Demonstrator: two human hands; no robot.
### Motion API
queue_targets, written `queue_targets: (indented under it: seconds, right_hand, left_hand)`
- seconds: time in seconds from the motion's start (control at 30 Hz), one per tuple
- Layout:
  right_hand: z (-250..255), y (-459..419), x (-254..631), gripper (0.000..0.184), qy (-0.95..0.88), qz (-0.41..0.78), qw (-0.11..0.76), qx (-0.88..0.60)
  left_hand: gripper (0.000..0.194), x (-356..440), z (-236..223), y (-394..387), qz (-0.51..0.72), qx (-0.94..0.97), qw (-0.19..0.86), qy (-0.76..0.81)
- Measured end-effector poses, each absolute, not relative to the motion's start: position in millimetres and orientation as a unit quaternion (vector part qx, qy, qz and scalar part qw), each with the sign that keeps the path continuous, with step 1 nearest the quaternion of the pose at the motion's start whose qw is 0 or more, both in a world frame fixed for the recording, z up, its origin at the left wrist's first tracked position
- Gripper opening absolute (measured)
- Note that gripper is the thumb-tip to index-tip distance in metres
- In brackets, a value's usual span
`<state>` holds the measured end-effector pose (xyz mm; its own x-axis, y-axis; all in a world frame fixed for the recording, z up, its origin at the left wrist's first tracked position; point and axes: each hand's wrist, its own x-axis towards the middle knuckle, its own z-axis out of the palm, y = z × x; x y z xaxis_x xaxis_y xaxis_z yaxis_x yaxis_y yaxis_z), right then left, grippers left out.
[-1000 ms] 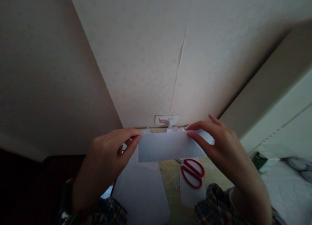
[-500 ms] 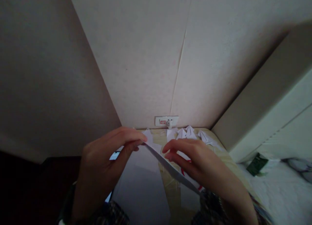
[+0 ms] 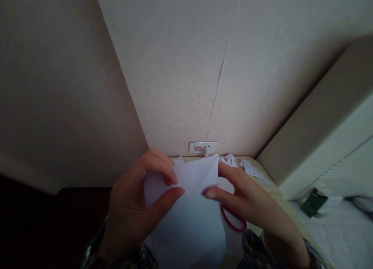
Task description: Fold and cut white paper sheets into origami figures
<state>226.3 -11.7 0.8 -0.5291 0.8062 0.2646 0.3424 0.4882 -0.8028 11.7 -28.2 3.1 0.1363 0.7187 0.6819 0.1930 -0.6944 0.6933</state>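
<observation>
A white sheet of paper (image 3: 189, 222) is held up in front of me, its top right corner showing a diagonal crease or fold. My right hand (image 3: 233, 187) pinches it near that corner, thumb on the near face and fingers behind. In front of the paper's left part is my left hand (image 3: 154, 195), its thumb and index finger curved with a small gap between the tips. Just under my right hand lies a red loop (image 3: 233, 219), like a scissors handle; its remainder is hidden.
Several folded white paper pieces (image 3: 247, 168) lie along the back of the yellowish tabletop (image 3: 269, 187). A wall socket (image 3: 203, 147) with a plug sits just above that back edge. To the right, a green packet (image 3: 314, 203) rests on a white quilted surface (image 3: 335, 238).
The paper has turned from edge-on to facing me. My right hand has gripped its right corner, while my left fingers have parted from its edge. The red loop is more exposed.
</observation>
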Motion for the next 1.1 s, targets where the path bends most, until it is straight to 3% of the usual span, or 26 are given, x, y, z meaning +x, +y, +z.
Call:
queue_targets:
  seconds: [0.17,0.37,0.67,0.8,0.97,1.1]
  right_hand:
    - [6,-16,227,0.021,-0.780,0.384,0.339,-0.360]
    - [9,-17,227,0.025,-0.770,0.356,0.377,-0.372]
    - [8,-20,227,0.016,-0.770,0.280,0.421,-0.390]
    - [8,-21,229,0.018,-0.782,0.266,0.401,-0.396]
    - [8,-21,233,0.013,-0.728,0.253,0.469,-0.431]
    - [8,-21,233,0.025,-0.711,0.222,0.456,-0.487]
  left_hand:
    - [0.029,16,2,-27,0.622,0.664,0.203,0.361]
    - [0.050,16,2,-20,0.653,0.565,0.338,0.374]
    - [0.030,11,1,-13,0.493,0.577,0.479,0.441]
    - [0.020,8,1,-12,0.446,0.607,0.423,0.503]
    - [0.016,6,3,-13,0.390,0.675,0.311,0.544]
    - [0.017,9,1,-15,0.353,0.699,0.321,0.533]
